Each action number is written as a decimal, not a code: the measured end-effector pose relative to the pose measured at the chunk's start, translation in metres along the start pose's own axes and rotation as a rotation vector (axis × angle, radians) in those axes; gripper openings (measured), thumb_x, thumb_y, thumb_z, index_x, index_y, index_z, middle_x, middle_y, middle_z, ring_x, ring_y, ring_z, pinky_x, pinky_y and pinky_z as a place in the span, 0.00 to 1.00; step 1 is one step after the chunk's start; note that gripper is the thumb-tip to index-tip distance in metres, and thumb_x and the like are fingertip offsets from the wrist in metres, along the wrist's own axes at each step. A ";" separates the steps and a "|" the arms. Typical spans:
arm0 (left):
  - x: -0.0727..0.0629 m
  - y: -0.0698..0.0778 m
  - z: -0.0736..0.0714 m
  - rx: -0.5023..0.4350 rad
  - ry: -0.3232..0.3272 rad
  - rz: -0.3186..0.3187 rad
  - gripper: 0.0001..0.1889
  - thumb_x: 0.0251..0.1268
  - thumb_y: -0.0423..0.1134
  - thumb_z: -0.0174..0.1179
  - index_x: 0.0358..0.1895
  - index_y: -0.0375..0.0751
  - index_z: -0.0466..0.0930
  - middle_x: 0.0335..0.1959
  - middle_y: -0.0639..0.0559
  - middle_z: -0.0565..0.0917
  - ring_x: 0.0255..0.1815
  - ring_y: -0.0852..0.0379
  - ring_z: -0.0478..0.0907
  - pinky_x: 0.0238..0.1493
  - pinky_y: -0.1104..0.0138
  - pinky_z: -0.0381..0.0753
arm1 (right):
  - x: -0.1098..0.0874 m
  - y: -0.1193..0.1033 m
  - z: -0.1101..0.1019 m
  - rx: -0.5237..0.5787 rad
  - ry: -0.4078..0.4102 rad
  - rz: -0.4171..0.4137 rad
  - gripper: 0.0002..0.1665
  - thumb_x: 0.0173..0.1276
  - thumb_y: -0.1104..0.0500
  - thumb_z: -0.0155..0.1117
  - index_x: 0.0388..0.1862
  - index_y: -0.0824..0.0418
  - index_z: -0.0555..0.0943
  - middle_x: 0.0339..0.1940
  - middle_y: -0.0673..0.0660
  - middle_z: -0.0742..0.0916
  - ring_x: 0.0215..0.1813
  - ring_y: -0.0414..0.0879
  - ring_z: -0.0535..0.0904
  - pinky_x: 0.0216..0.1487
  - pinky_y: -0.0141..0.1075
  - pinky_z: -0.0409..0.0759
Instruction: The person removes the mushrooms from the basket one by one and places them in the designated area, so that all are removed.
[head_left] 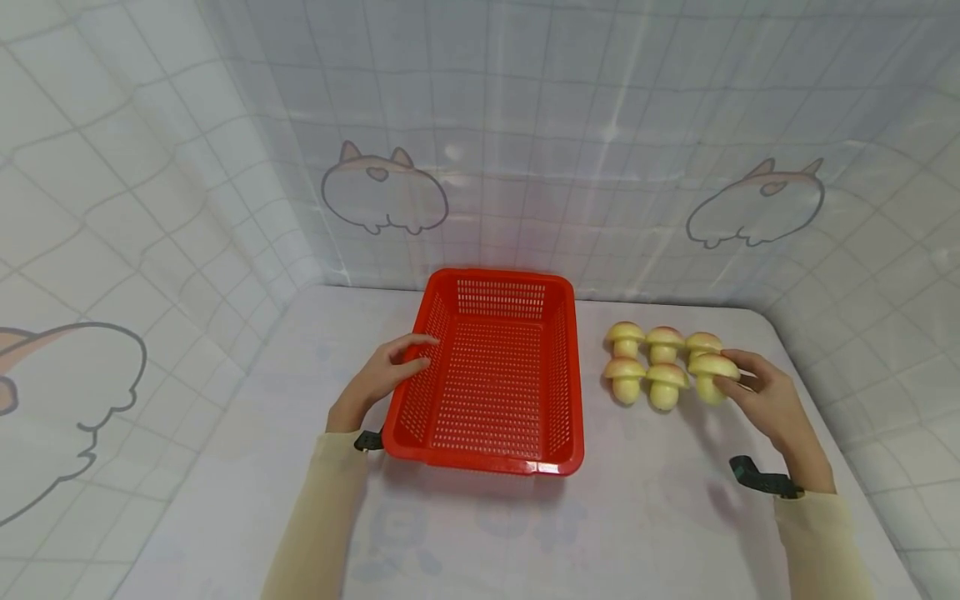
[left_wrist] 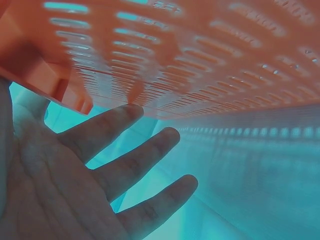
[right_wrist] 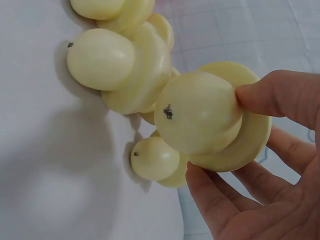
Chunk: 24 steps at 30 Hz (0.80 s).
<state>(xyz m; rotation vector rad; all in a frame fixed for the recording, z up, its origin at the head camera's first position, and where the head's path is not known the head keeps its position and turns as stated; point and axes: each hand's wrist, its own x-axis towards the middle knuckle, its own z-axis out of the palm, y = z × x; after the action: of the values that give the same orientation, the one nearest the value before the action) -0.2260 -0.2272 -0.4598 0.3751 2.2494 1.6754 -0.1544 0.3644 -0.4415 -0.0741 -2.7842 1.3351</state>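
Observation:
In the head view, my left hand [head_left: 379,372] rests at the left rim of a red plastic basket [head_left: 480,461], thumb and one finger over the edge. Three straight fingers [left_wrist: 137,152] spread outside the slotted wall in the left wrist view. My right hand [head_left: 770,398] pinches a pale yellow toy mushroom [head_left: 714,367] with a reddish cap, at the near right of a small group. The right wrist view shows the held mushroom's rounded stem end [right_wrist: 200,114] with a dark spot, the thumb on one side and fingertips on the other.
Several like mushrooms [head_left: 625,369] stand close together in two rows, right of the basket. All stand on a white patterned table cover [head_left: 600,533]. Behind rises a checked curtain [head_left: 525,125] with cartoon animal prints, and similar sheets hang at both sides.

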 end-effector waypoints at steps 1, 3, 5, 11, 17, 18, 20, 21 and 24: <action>0.000 0.000 0.000 0.002 0.001 -0.003 0.22 0.77 0.40 0.60 0.70 0.43 0.74 0.64 0.31 0.76 0.53 0.34 0.81 0.48 0.59 0.89 | 0.000 0.000 0.000 0.000 -0.001 0.002 0.34 0.75 0.52 0.66 0.73 0.67 0.71 0.62 0.52 0.78 0.47 0.16 0.71 0.41 0.17 0.76; 0.000 0.001 0.000 0.002 0.003 -0.007 0.22 0.77 0.40 0.60 0.69 0.43 0.74 0.64 0.31 0.77 0.53 0.34 0.81 0.48 0.58 0.89 | 0.000 -0.001 0.000 0.000 0.001 0.004 0.34 0.75 0.51 0.66 0.72 0.67 0.72 0.61 0.49 0.78 0.46 0.15 0.71 0.41 0.17 0.76; 0.000 0.001 0.000 -0.001 0.001 -0.007 0.22 0.77 0.40 0.60 0.69 0.43 0.74 0.64 0.31 0.76 0.53 0.34 0.81 0.49 0.58 0.89 | 0.000 -0.001 0.000 0.001 0.007 0.003 0.33 0.74 0.51 0.67 0.71 0.68 0.72 0.58 0.43 0.78 0.46 0.15 0.72 0.41 0.17 0.76; 0.001 0.002 -0.001 -0.005 0.002 0.004 0.22 0.77 0.39 0.60 0.69 0.41 0.75 0.65 0.32 0.76 0.53 0.35 0.81 0.48 0.61 0.88 | 0.001 0.000 0.000 -0.008 0.002 0.007 0.34 0.74 0.51 0.67 0.71 0.68 0.72 0.61 0.52 0.80 0.45 0.15 0.71 0.40 0.17 0.76; 0.000 0.002 0.000 0.004 0.005 0.005 0.21 0.77 0.39 0.60 0.69 0.42 0.75 0.65 0.33 0.76 0.51 0.39 0.81 0.47 0.65 0.86 | 0.003 0.006 0.003 -0.023 -0.035 0.018 0.35 0.75 0.50 0.66 0.73 0.67 0.71 0.69 0.72 0.75 0.46 0.15 0.68 0.39 0.18 0.76; 0.000 0.002 0.000 0.000 0.005 0.002 0.21 0.77 0.39 0.60 0.69 0.42 0.75 0.65 0.32 0.76 0.51 0.40 0.81 0.47 0.65 0.86 | 0.003 0.007 0.003 -0.021 -0.037 0.016 0.35 0.75 0.51 0.66 0.73 0.68 0.71 0.69 0.72 0.75 0.46 0.15 0.68 0.39 0.18 0.76; 0.001 0.002 0.000 -0.009 0.004 -0.002 0.21 0.77 0.39 0.60 0.69 0.42 0.75 0.65 0.32 0.76 0.51 0.39 0.81 0.47 0.65 0.87 | 0.004 0.008 0.003 -0.019 -0.038 0.016 0.35 0.75 0.51 0.66 0.73 0.68 0.71 0.69 0.73 0.75 0.46 0.15 0.68 0.39 0.18 0.76; 0.001 0.003 0.000 -0.012 0.004 -0.004 0.21 0.77 0.39 0.60 0.69 0.42 0.75 0.65 0.32 0.76 0.51 0.39 0.82 0.46 0.64 0.87 | 0.004 0.008 0.003 -0.017 -0.040 0.016 0.35 0.75 0.51 0.66 0.73 0.68 0.70 0.69 0.73 0.75 0.47 0.15 0.68 0.39 0.18 0.76; 0.001 0.003 0.000 -0.007 0.006 -0.005 0.21 0.77 0.40 0.60 0.69 0.43 0.75 0.65 0.32 0.76 0.51 0.39 0.82 0.46 0.64 0.87 | 0.004 0.010 0.003 -0.015 -0.041 0.014 0.35 0.75 0.51 0.66 0.73 0.68 0.71 0.68 0.72 0.75 0.47 0.15 0.68 0.39 0.18 0.76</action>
<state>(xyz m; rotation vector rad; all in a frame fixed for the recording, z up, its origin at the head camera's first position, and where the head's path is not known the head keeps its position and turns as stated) -0.2270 -0.2261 -0.4569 0.3635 2.2464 1.6839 -0.1582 0.3682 -0.4509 -0.0675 -2.8333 1.3340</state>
